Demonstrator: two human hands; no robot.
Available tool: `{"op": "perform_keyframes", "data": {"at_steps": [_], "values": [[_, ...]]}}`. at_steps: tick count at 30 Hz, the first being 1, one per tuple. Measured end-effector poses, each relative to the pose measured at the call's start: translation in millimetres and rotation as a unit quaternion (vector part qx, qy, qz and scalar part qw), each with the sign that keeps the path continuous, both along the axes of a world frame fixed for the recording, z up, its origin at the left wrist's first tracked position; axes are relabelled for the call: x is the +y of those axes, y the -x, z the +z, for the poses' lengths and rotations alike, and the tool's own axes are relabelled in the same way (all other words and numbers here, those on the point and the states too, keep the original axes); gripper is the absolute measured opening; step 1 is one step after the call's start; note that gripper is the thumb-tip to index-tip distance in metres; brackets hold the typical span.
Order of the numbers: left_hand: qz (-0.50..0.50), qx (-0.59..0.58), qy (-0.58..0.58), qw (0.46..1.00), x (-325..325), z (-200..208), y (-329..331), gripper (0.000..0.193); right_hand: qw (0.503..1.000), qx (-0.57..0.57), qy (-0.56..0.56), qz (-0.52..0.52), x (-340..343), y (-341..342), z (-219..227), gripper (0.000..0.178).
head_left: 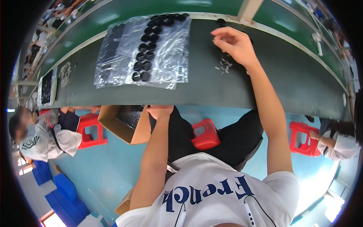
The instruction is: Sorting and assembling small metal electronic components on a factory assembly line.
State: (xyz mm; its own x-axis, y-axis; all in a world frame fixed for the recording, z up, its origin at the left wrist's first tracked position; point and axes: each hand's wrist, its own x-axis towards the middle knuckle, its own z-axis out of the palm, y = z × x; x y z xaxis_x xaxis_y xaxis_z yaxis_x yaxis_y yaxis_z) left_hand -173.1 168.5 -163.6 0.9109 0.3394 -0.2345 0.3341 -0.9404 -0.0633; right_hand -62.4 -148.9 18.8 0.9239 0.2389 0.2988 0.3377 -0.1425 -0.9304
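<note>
My left hand (160, 111) is at the table's near edge, beside an open cardboard box (140, 130). Its fingers are curled, and a dark bit shows at their tips, too small to name. Over the far part of the table, my right hand (237, 44) is bent with thumb and forefinger close together; whatever is between them cannot be made out. Just beyond it lies a black round disc (221, 22). Small whitish pieces (225, 66) are scattered below that hand. Left of it, clear plastic bags (166, 64) lie flat, with rows of black discs (145, 66) on or in them.
The dark green table (211, 90) has a raised rail at its far side. Black plastic-wrapped material (128, 115) is inside the box. A red stool (206, 134) stands between my legs. People sit at left and right near red stools (90, 130). Another bagged pack (47, 89) lies far left.
</note>
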Motion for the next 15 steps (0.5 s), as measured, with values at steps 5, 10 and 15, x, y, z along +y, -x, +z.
{"op": "perform_keyframes", "data": {"at_steps": [5,10,15], "values": [[-0.053,-0.096,-0.026,0.994,24,-58,4,0.072,0.999,0.010,0.020,-0.046,5,-3,-2,0.024],[-0.051,-0.060,0.011,0.997,21,-46,5,0.073,0.997,-0.023,0.046,-0.055,0,-6,-7,0.024],[-0.007,0.000,0.062,0.998,0,-9,-4,0.071,0.997,-0.002,0.036,-0.062,-18,-5,-5,0.021]]}}
